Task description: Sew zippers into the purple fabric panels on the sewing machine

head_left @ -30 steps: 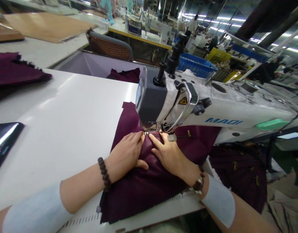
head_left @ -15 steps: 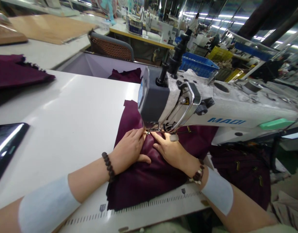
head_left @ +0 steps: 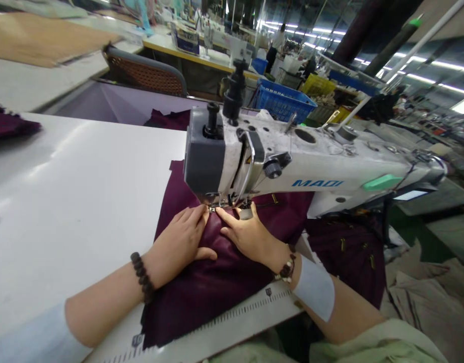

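Both hands, left hand (head_left: pixel 181 237) and right hand (head_left: pixel 247 237), flat and open on maroon fabric (head_left: pixel 212 287), fingertips half hidden beneath sewing machine (head_left: pixel 277 161)

Dark maroon leather piece (head_left: pixel 216 282), lying flat on white table, far edge under sewing machine head

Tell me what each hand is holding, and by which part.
Neither grips anything. Left hand and right hand lie flat on the maroon fabric, fingertips pinning it beside the needle.
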Demonstrator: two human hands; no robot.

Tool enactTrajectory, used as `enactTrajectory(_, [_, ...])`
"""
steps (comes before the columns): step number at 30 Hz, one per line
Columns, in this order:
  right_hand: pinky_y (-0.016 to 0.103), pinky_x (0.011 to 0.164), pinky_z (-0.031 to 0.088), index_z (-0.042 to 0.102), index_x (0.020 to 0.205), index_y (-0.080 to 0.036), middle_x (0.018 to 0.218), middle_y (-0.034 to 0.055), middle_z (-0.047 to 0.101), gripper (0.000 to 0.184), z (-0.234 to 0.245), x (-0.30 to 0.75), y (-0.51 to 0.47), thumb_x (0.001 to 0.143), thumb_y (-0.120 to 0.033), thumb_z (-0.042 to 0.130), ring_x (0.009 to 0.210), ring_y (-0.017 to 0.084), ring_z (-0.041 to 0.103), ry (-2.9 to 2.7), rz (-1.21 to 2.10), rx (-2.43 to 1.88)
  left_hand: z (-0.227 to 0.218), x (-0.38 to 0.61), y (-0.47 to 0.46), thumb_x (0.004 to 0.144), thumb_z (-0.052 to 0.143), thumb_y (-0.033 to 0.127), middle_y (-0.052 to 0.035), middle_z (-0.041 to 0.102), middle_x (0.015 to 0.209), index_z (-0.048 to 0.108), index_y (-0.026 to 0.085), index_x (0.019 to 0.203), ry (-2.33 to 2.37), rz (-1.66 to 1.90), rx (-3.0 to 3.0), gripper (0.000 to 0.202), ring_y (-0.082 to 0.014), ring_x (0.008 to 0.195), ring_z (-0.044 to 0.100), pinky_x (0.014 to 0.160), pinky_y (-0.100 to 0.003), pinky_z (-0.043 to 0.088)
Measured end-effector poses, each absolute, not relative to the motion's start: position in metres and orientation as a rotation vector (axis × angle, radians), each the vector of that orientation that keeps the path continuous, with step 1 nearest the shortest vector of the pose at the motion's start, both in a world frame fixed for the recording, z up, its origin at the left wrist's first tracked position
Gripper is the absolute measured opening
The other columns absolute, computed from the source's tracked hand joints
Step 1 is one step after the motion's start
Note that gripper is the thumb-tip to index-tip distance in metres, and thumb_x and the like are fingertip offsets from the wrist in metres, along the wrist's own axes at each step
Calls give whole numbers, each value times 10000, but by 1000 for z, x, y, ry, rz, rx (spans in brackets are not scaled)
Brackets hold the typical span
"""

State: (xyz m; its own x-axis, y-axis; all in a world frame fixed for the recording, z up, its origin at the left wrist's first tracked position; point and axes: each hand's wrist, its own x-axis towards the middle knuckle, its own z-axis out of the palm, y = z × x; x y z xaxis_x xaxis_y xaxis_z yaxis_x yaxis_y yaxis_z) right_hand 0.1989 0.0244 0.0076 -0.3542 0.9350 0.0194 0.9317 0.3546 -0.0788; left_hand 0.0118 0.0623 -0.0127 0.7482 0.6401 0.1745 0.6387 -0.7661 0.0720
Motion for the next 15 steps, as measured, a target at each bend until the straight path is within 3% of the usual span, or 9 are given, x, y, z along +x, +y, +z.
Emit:
enactTrajectory(3, [559,1041,266,416,1338,-235,1341,137,448,438,10,201,25,928,-387,401,1243,264,410,-2533,142,-1715,-16,11,62,646,553,727,-225,537,1194,533,21,1184,1087,326,2959,888,-336,1088,513,946,-431,429])
enactTrajectory(6, [471,1052,304,517,1234,-167,1267,125,519,366,18,215,26,949,-331,357,1217,222,438,-2489,140,-1688,-19,10,64,655,539,731,-231,538,1193,535,5,1180,1081,362,2982,896,-338,1089,519,953,-425,425])
enactTrajectory(10, [484,1066,271,566,1163,-97,1238,138,550,344,21,258,20,941,-258,360,1203,253,453,-2137,-171,-2074,-19,7,68,685,498,732,-230,536,1206,530,19,1196,1046,407,2995,878,-332,1110,517,970,-421,412])
enactTrajectory(15, [396,989,397,564,1182,-15,1242,189,537,411,6,305,15,924,-279,382,1161,268,493,-1993,-129,-2319,-17,1,72,695,447,750,-241,553,1171,537,12,1195,1034,419,3001,896,-337,1063,542,910,-436,451])
